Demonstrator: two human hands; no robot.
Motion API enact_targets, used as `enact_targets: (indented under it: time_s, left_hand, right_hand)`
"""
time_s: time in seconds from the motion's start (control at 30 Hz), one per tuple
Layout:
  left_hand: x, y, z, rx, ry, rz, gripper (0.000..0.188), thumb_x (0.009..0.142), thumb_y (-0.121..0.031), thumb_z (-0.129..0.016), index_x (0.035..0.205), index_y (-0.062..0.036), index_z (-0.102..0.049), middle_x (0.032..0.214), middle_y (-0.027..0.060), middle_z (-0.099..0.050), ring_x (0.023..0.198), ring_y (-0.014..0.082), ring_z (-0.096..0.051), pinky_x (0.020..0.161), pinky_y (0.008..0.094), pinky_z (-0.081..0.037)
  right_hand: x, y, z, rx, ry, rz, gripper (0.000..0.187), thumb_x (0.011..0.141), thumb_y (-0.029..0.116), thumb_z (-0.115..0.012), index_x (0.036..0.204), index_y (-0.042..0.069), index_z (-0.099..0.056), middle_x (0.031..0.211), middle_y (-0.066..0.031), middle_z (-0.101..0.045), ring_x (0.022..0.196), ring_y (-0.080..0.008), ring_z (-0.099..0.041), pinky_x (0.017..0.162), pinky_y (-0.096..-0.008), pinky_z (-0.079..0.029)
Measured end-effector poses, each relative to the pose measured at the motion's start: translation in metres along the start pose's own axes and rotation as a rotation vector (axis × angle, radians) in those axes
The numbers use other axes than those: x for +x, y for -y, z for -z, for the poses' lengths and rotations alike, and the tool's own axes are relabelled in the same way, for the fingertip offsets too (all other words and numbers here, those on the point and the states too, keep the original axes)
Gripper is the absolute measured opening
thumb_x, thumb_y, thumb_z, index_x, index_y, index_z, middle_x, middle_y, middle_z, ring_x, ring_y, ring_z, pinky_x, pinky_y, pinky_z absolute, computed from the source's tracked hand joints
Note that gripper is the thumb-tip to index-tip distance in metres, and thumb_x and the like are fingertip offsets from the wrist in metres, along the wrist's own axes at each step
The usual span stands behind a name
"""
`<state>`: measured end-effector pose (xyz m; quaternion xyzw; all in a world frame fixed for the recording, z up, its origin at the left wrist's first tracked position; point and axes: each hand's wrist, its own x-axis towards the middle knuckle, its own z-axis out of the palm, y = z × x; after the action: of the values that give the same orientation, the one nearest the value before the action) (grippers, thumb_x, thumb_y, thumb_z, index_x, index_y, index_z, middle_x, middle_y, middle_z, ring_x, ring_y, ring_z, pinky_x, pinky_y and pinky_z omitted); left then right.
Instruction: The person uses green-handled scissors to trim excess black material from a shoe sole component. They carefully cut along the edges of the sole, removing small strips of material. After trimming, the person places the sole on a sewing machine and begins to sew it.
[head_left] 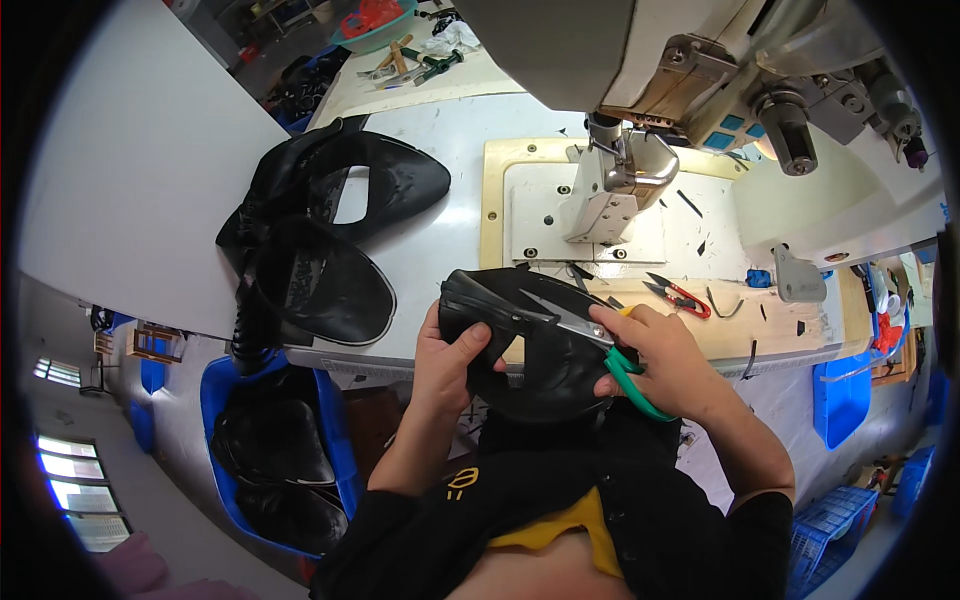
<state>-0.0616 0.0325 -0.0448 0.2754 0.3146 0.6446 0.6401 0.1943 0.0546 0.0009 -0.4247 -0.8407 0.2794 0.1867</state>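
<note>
My left hand [447, 358] grips a black leather shoe upper [568, 372] at its left edge, thumb on top. The upper is held up in front of me at the table's near edge, and an opening shows in its middle. Scissors with green handles [632, 385] are in my right hand [668, 362]. Their blades lie apart over the upper, pointing left toward a seam near my left thumb. Whether the blades touch the leather, I cannot tell. A small yellow patch shows at my right fingertips.
A sewing machine's metal post [600, 200] rises behind my hands. Red-handled thread snips [683, 298] lie among black scraps to the right. More black uppers [335, 305] are piled on the table's left. A blue bin [345, 440] below holds others. Hand tools [405, 62] lie at the back.
</note>
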Motion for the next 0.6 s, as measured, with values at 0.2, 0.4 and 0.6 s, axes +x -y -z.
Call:
enact_targets:
  time_s: [0.2,0.4,0.6]
  left_hand:
    - [-0.002,0.003,-0.001,-0.041,0.066,0.030,0.032,0.082,-0.004,-0.068,0.111,-0.0015,-0.053,0.098,0.0153,-0.065,0.071,0.0194,-0.066,0.050,0.0264,-0.055]
    - [-0.002,0.002,-0.003,-0.005,0.085,0.016,0.033,0.082,-0.003,-0.068,0.111,-0.0014,-0.053,0.097,0.0141,-0.065,0.073,0.0189,-0.066,0.052,0.0270,-0.056]
    - [-0.011,0.001,-0.015,0.130,0.131,0.031,0.027,0.085,-0.001,-0.066,0.109,-0.0013,-0.053,0.098,0.0103,-0.064,0.083,0.0163,-0.064,0.060,0.0299,-0.058]
  right_hand:
    - [0.005,0.008,-0.008,-0.072,-0.046,0.138,0.069,0.067,0.043,-0.078,0.124,0.011,-0.056,0.082,-0.0079,-0.057,0.075,-0.0253,-0.058,0.066,-0.0375,-0.043]
    - [0.003,0.001,-0.004,-0.146,-0.088,0.206,0.067,0.068,0.040,-0.078,0.124,0.010,-0.056,0.078,-0.0062,-0.056,0.071,-0.0245,-0.057,0.064,-0.0372,-0.042]
    - [0.014,0.009,0.006,-0.228,-0.159,0.371,0.067,0.067,0.040,-0.077,0.123,0.010,-0.055,0.075,-0.0062,-0.055,0.066,-0.0241,-0.056,0.057,-0.0367,-0.042]
